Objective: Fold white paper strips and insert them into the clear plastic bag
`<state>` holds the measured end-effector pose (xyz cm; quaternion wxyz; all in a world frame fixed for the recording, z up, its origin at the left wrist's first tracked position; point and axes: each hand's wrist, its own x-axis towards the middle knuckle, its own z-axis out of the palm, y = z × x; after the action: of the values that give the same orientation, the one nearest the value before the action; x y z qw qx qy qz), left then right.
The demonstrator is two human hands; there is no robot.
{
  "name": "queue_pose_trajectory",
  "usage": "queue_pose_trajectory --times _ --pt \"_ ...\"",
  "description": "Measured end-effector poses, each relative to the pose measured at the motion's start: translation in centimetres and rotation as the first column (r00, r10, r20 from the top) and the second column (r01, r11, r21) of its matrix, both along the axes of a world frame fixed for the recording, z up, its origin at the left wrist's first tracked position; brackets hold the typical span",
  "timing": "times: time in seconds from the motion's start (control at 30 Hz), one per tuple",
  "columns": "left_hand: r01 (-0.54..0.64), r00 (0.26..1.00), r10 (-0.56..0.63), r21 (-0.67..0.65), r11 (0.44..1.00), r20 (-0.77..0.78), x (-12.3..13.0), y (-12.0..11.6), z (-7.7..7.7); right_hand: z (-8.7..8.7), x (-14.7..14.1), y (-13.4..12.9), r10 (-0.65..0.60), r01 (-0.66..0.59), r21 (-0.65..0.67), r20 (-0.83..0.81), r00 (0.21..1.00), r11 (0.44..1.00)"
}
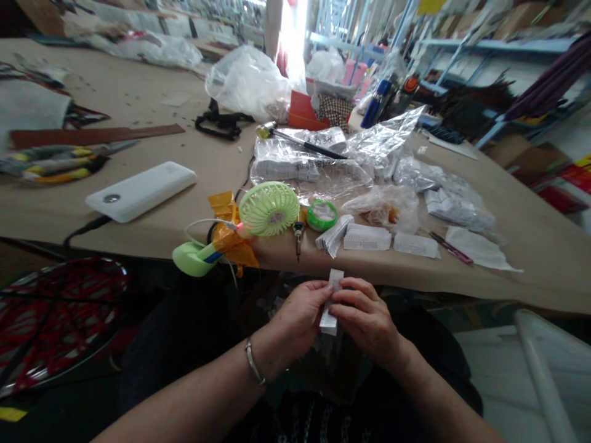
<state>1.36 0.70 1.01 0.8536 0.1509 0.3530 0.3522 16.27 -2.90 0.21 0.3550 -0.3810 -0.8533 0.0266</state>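
Note:
A narrow white printed label strip [331, 307] is held between both hands, just off the table's front edge. My left hand [302, 314] grips its left side, thumb on top. The fingers of my right hand [369, 317] press on its right side. On the table beyond lie a fanned bundle of white labels [335, 235], a stack of printed labels [367, 237] and another flat label pile [416, 245]. A green round container [322, 215] with white contents sits behind them.
A green fan [269, 209] taped with orange film stands at the table edge [530, 286], beside a pointed tool [298, 240]. A white power bank [143, 191] and pliers [55, 165] lie left. Clear plastic bags [314, 175] lie behind; tweezers [451, 248] lie right.

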Motion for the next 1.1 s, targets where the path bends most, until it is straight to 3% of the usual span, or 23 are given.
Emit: queue_pose_trajectory --times 0.07,0.13,0.23,0.27,0.33,0.47,0.67,0.77,0.83,0.9,0.97,1.1 --pt "0.016 0.999 -0.017 -0.012 1.0 -0.048 -0.1 0.0 0.1 0.1 1.3 0.2 -0.074 0.074 0.008 0.023 0.997 0.997" --pt "0.06 0.991 -0.062 -0.023 0.998 -0.119 -0.3 0.1 0.3 0.3 3.4 0.8 -0.278 0.276 0.056 0.042 0.96 0.96" --pt "0.094 0.977 -0.096 -0.021 0.995 -0.192 -0.5 0.1 0.6 0.3 7.2 2.0 -0.651 0.635 0.145 0.122 0.75 0.759" --pt "0.099 0.975 -0.101 -0.02 0.995 -0.197 -0.5 0.1 0.6 0.2 8.2 2.3 -0.708 0.691 0.155 0.186 0.682 0.706" --pt "0.103 0.974 -0.105 -0.02 0.995 -0.201 -0.4 0.1 0.5 -0.2 9.7 2.4 -0.734 0.729 0.157 0.307 0.606 0.667" --pt "0.111 0.97 -0.113 -0.022 0.994 -0.216 -0.3 0.1 0.2 -1.1 10.8 1.7 -0.703 0.692 0.176 0.34 0.625 0.7" --pt "0.116 0.961 -0.116 -0.017 0.993 -0.25 -0.4 0.2 0.3 -0.5 11.6 1.0 -0.622 0.615 0.124 0.027 0.783 0.779" --pt "0.132 0.959 -0.13 -0.009 0.991 -0.251 -0.3 0.1 0.4 0.6 9.0 0.7 -0.547 0.567 0.059 -0.197 0.813 0.822" --pt "0.133 0.966 -0.132 -0.008 0.991 -0.222 -0.2 -0.1 0.3 1.2 5.9 0.4 -0.393 0.428 0.074 -0.283 0.875 0.901" --pt "0.109 0.98 -0.107 0.0 0.994 -0.168 0.0 -0.1 0.3 1.3 2.6 0.0 -0.215 0.235 0.077 -0.212 0.953 0.969" --pt "0.065 0.992 -0.063 0.016 0.998 -0.106 0.0 -0.1 0.2 0.9 0.0 -0.1 -0.09 0.1 0.084 -0.112 0.99 0.991" --pt "0.001 1.0 0.001 0.049 0.999 -0.031 -0.5 -0.1 -0.1 -0.6 -2.0 0.1 -0.036 0.036 0.067 -0.006 0.999 0.997"
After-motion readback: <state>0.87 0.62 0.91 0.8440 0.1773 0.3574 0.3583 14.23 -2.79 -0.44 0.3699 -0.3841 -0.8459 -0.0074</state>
